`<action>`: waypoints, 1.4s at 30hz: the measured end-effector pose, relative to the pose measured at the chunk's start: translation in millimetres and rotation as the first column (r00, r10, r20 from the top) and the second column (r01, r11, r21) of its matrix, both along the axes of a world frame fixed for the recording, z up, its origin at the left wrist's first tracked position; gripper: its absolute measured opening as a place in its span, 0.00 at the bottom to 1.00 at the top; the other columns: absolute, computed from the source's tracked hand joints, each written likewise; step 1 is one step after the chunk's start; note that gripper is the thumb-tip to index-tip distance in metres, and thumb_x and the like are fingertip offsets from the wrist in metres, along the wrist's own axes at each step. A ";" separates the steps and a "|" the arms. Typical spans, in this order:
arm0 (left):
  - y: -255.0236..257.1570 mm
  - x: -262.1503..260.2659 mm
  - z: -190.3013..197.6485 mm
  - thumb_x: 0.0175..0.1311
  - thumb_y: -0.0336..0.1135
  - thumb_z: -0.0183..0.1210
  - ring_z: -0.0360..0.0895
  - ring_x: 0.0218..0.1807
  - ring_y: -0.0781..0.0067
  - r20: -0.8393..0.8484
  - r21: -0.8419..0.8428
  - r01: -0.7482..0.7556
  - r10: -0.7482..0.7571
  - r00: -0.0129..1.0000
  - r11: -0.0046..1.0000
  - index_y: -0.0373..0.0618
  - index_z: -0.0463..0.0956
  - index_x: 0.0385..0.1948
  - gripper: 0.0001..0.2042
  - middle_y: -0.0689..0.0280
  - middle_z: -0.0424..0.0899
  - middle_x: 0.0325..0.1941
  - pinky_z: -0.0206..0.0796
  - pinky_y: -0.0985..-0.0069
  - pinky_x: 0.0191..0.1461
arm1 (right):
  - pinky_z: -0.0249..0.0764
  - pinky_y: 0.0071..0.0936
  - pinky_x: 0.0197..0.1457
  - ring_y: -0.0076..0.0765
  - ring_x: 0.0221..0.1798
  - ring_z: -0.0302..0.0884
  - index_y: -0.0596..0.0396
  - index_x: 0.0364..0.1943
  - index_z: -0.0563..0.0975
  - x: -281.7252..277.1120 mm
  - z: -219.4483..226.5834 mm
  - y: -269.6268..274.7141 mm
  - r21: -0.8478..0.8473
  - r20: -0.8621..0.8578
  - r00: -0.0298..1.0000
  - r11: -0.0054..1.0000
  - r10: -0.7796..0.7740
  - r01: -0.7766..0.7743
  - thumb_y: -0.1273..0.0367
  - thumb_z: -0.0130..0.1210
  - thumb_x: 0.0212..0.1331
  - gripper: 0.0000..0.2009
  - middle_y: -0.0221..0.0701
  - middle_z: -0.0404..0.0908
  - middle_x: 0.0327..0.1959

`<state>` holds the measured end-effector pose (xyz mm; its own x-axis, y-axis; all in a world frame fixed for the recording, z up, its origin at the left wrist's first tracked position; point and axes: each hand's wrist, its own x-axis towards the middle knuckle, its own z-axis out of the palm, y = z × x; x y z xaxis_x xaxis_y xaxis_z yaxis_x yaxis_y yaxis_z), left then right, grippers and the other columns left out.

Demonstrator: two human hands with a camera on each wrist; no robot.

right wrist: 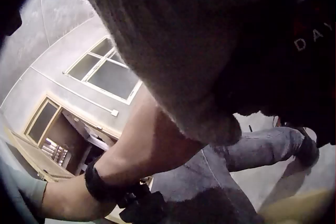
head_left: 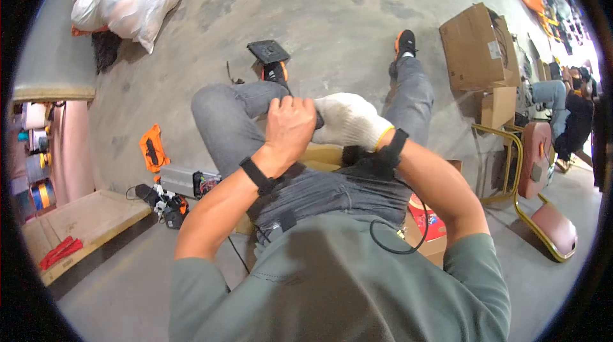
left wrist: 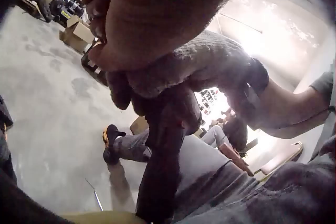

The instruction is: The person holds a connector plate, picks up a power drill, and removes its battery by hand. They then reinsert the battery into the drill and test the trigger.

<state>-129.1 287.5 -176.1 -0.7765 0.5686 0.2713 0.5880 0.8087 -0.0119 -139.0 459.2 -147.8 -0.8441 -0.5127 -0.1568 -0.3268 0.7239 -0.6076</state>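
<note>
My bare left hand (head_left: 290,126) and my right hand (head_left: 350,120), in a white knit glove with a yellow cuff edge, meet above my lap. A dark tool (left wrist: 164,166) is between them, its long lower part hanging down in the left wrist view. The gloved fingers wrap its upper part. The left fingers curl at the tool's end, right against the glove. In the right wrist view, the dark casing (right wrist: 315,37) shows the letters "DAY". Most of the tool is hidden by the hands, so I cannot tell its kind.
A yellow seat (head_left: 322,156) shows between my legs. Cardboard boxes (head_left: 471,48) and a gold-framed chair (head_left: 536,157) stand right. An orange item (head_left: 153,148) and a low wooden platform (head_left: 96,214) lie left. White bags (head_left: 131,4) sit far left. Another person is at far right.
</note>
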 end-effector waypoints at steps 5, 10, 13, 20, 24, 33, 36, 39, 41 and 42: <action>-2.1 -8.5 15.3 0.47 0.27 0.60 0.85 0.37 0.56 0.505 -0.081 0.000 0.042 0.862 0.997 0.38 0.77 0.24 0.04 0.54 0.86 0.29 0.73 0.58 0.41 | 0.80 0.45 0.41 0.55 0.37 0.85 0.54 0.30 0.82 11.2 -1.5 -4.6 0.052 -0.071 0.996 0.997 -0.049 0.053 0.55 0.66 0.45 0.16 0.45 0.84 0.28; -20.7 -32.2 -3.0 0.42 0.42 0.68 0.85 0.40 0.47 0.987 0.015 0.081 -0.028 0.160 0.997 0.32 0.84 0.36 0.22 0.45 0.87 0.37 0.76 0.61 0.43 | 0.79 0.45 0.37 0.51 0.34 0.85 0.53 0.31 0.81 29.7 -9.2 -18.6 0.229 -0.020 0.996 0.971 0.082 -0.075 0.53 0.67 0.47 0.18 0.42 0.84 0.29; -14.8 -10.5 10.7 0.46 0.34 0.68 0.83 0.47 0.47 0.858 -0.132 0.161 0.031 0.513 0.978 0.30 0.74 0.45 0.24 0.48 0.84 0.41 0.73 0.56 0.50 | 0.79 0.45 0.38 0.52 0.34 0.85 0.54 0.32 0.81 30.6 -9.2 -7.0 0.166 -0.018 0.998 0.984 0.060 -0.056 0.52 0.67 0.47 0.20 0.42 0.84 0.30; 6.3 19.6 -2.4 0.55 0.29 0.56 0.78 0.39 0.63 0.144 -0.158 0.144 -0.122 0.982 0.977 0.45 0.72 0.34 0.06 0.61 0.75 0.33 0.67 0.66 0.43 | 0.80 0.43 0.35 0.50 0.31 0.84 0.51 0.31 0.81 20.7 -27.2 7.1 0.149 -0.128 0.992 0.989 0.008 0.011 0.59 0.64 0.43 0.14 0.40 0.84 0.27; 5.9 -8.7 5.2 0.50 0.34 0.64 0.83 0.33 0.53 0.687 -0.096 0.122 -0.023 0.726 0.988 0.34 0.77 0.36 0.15 0.52 0.83 0.32 0.72 0.63 0.40 | 0.80 0.43 0.35 0.50 0.31 0.85 0.51 0.32 0.82 25.4 -18.9 4.1 0.175 -0.099 0.995 0.985 0.024 -0.006 0.57 0.66 0.44 0.15 0.39 0.83 0.26; -17.3 -17.8 26.0 0.54 0.34 0.71 0.80 0.43 0.65 0.856 0.438 -0.179 -0.347 0.383 0.881 0.38 0.68 0.59 0.31 0.53 0.82 0.46 0.72 0.68 0.50 | 0.80 0.44 0.38 0.52 0.33 0.85 0.52 0.35 0.81 25.4 -19.8 22.2 0.046 -0.166 0.984 0.996 -0.070 0.079 0.50 0.68 0.44 0.22 0.41 0.84 0.29; -11.9 -14.4 34.9 0.56 0.29 0.70 0.79 0.42 0.68 0.807 0.511 -0.189 -0.393 0.440 0.839 0.39 0.71 0.56 0.26 0.57 0.81 0.45 0.72 0.68 0.49 | 0.80 0.44 0.40 0.52 0.36 0.85 0.53 0.37 0.81 20.7 -13.0 28.0 0.074 -0.115 0.992 0.996 -0.046 0.055 0.52 0.67 0.46 0.21 0.42 0.84 0.31; -9.8 -10.0 35.6 0.59 0.31 0.69 0.78 0.39 0.71 0.728 0.603 -0.190 -0.437 0.528 0.775 0.37 0.74 0.51 0.20 0.59 0.81 0.41 0.71 0.69 0.46 | 0.79 0.45 0.42 0.52 0.37 0.84 0.53 0.37 0.81 19.9 -1.6 30.3 0.062 -0.080 0.996 0.997 -0.042 0.047 0.55 0.66 0.47 0.19 0.42 0.84 0.32; -10.3 -10.3 38.6 0.62 0.35 0.68 0.78 0.35 0.71 0.824 0.527 -0.319 -0.381 0.418 0.788 0.35 0.76 0.46 0.17 0.59 0.82 0.35 0.71 0.71 0.43 | 0.79 0.45 0.41 0.53 0.36 0.84 0.53 0.38 0.80 20.1 7.5 30.4 0.017 -0.100 0.993 0.998 -0.058 0.060 0.57 0.65 0.47 0.18 0.42 0.84 0.31; -9.2 -11.8 50.2 0.64 0.38 0.67 0.78 0.33 0.72 0.862 0.459 -0.324 -0.327 0.387 0.827 0.33 0.77 0.43 0.16 0.59 0.82 0.31 0.71 0.72 0.42 | 0.78 0.45 0.40 0.54 0.36 0.83 0.53 0.38 0.80 20.4 10.3 30.7 0.020 -0.092 0.994 0.998 -0.058 0.060 0.58 0.66 0.46 0.18 0.42 0.83 0.30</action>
<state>-140.8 278.3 -125.9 -0.7194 0.5999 -0.3501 -0.0242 0.4821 0.8758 -118.6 489.9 -137.5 -0.8843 -0.4584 -0.0885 -0.3364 0.7571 -0.5601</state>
